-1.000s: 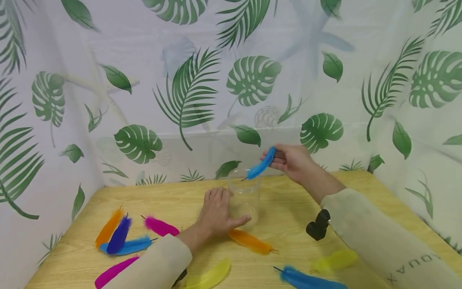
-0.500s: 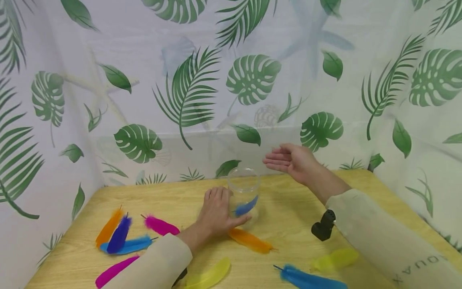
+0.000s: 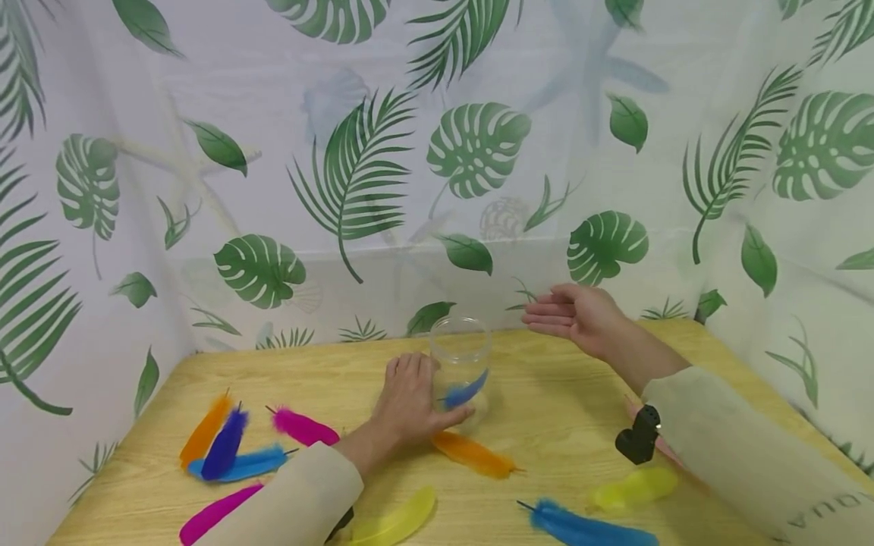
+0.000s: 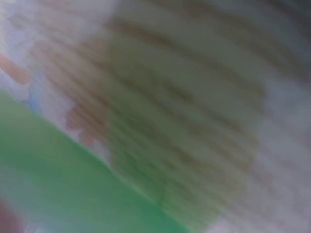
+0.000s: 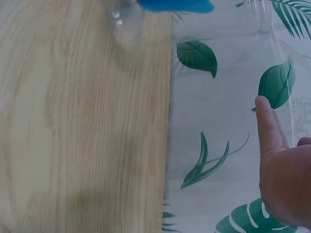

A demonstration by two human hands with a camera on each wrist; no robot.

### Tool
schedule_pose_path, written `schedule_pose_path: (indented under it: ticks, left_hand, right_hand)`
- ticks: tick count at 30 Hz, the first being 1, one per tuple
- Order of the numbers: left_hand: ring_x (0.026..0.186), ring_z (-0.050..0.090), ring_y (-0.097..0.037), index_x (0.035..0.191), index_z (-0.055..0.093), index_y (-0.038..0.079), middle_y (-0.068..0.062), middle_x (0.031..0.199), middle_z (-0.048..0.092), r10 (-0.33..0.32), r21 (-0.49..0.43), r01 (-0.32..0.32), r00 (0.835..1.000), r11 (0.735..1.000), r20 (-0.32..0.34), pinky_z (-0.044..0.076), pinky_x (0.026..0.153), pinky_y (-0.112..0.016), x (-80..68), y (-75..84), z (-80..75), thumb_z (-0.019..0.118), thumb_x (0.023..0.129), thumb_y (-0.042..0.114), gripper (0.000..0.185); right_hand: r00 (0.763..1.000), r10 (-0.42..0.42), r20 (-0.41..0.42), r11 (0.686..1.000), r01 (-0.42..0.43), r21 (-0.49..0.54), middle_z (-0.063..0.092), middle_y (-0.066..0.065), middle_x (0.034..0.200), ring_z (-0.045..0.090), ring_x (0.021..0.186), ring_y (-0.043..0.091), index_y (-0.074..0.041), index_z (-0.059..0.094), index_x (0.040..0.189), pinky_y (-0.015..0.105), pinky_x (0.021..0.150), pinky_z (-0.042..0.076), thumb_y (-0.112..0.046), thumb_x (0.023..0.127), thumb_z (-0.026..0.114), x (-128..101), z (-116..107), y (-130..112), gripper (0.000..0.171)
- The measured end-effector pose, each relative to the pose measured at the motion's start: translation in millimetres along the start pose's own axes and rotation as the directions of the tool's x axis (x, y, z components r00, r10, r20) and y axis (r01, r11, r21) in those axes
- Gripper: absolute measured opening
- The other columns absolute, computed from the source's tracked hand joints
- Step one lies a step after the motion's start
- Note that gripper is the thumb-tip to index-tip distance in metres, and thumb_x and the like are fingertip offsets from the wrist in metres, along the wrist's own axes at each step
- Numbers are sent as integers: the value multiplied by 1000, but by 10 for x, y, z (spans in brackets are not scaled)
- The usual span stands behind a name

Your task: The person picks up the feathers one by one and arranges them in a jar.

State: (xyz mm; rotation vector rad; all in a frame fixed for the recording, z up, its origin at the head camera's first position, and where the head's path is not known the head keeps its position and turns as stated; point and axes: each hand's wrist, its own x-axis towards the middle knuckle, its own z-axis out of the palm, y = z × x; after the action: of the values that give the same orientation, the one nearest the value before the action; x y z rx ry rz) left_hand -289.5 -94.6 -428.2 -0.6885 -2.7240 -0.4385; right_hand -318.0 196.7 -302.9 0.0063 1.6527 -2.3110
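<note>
A clear, open-topped plastic jar (image 3: pixel 482 364) stands upright near the back of the table, one blue feather (image 3: pixel 466 391) lying slanted inside it. My left hand (image 3: pixel 406 402) holds the jar low on its left side, fingers behind and thumb across the front. To the right of the rim, raised above the table, is my right hand (image 3: pixel 580 318) with straight fingers and nothing in them. The right wrist view shows the same hand (image 5: pixel 286 174) apart from the jar (image 5: pixel 233 31). Just in front of the jar lies an orange feather (image 3: pixel 474 455). The left wrist view is blurred.
Left on the wooden table (image 3: pixel 546 425) are orange (image 3: pixel 205 432), purple (image 3: pixel 225 445), blue (image 3: pixel 262 462) and magenta feathers (image 3: pixel 306 428). Nearer lie yellow feathers (image 3: pixel 403 519) and a blue feather (image 3: pixel 587 527). My right sleeve partly covers a pink feather (image 3: pixel 668 450). A leaf-print cloth (image 3: pixel 382 296) backs the table.
My right hand let go of the blue feather, which dropped into the jar, and then moved away to the right. The left hand stayed at the jar. A pink feather came into sight.
</note>
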Motion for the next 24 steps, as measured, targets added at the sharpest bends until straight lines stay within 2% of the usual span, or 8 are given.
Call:
schedule_pose_path:
  ticks: [3, 14, 24]
  left_hand:
    - [118, 44, -28, 126, 53, 5, -7, 114, 52, 7, 3, -7, 1000, 1000, -4, 31, 104, -44, 1, -2, -1, 56, 82, 77, 84]
    - [116, 43, -27, 126, 53, 5, -7, 115, 52, 8, -1, -8, 1000, 1000, -6, 31, 101, -43, -2, -11, -11, 55, 82, 78, 84]
    - [115, 44, -28, 125, 54, 5, -7, 115, 52, 16, -2, -16, 1000, 1000, -1, 31, 101, -43, -7, 0, -30, 56, 82, 77, 84]
  right_hand:
    - [1000, 8, 3, 1000, -8, 2, 74, 14, 97, 73, 96, 27, 6, 47, 122, 42, 98, 51, -17, 108, 35, -38, -83, -5, 30]
    - [1000, 16, 18, 1000, -16, 3, 75, 12, 96, 73, 96, 27, 5, 43, 124, 42, 95, 54, -19, 109, 34, -99, -304, 16, 30]
    - [999, 25, 19, 1000, -25, -17, 75, 14, 99, 74, 96, 26, 2, 51, 115, 41, 92, 56, -18, 108, 36, -131, -447, 35, 26]
